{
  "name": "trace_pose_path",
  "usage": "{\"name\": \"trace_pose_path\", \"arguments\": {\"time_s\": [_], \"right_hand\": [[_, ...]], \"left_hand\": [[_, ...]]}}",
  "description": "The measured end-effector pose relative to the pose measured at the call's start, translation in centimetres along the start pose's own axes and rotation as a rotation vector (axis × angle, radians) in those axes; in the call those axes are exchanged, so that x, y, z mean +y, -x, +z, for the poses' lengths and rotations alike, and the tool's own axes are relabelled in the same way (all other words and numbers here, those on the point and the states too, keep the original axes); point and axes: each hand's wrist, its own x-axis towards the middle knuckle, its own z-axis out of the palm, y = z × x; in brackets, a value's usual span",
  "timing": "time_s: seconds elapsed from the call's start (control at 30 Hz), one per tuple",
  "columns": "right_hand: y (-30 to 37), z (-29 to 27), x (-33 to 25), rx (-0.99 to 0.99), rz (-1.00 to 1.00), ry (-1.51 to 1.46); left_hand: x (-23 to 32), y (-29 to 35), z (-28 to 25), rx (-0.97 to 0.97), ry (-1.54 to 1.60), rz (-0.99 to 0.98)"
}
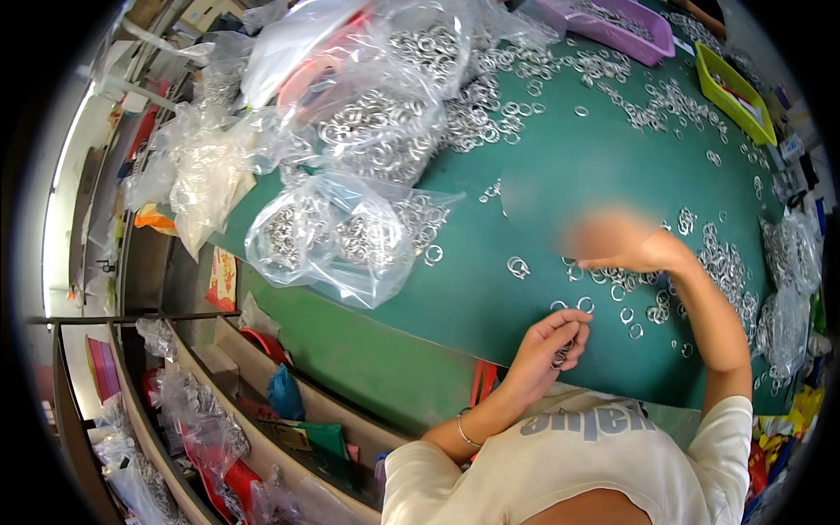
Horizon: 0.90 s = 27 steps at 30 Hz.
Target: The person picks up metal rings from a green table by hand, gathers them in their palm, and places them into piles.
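Observation:
My left hand (553, 343) is curled closed near the front edge of the green table (455, 289), with several small silver metal rings (563, 353) in its fingers. Another ring (585, 304) lies at its fingertips. Farther out and to the right, my right hand (626, 245) is over a loose row of rings (619, 276). A blur covers its fingers, so I cannot make out whether they grip anything. Right of that forearm's upper part spreads a larger heap of rings (726, 271).
Clear plastic bags of rings (376, 131) crowd the table's far left. A purple basket (604, 26) and a yellow-green basket (735, 96) stand at the back right. More bags (787, 254) lie along the right edge. Divided shelving (254, 411) with bagged items is at lower left.

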Motion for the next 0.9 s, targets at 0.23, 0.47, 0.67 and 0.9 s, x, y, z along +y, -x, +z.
{"name": "trace_pose_path", "arguments": {"time_s": [0.23, 0.47, 0.67, 0.9], "right_hand": [[-5.9, -3.6, -6.1, -0.021, -0.034, -0.259], [-11.8, -5.4, -4.9, 0.314, -0.229, -0.249], [-6.3, 0.1, -2.0, 0.210, -0.300, 0.366], [-2.7, 4.0, 2.7, 0.242, -0.315, 0.359]], "left_hand": [[0.6, 0.2, -0.3, 0.034, -0.012, 0.013], [0.6, 0.0, 0.3, -0.053, 0.004, 0.016], [0.2, -0.1, -0.2, -0.020, -0.008, 0.039], [-0.1, 0.0, 0.5, 0.021, -0.040, 0.022]]}}
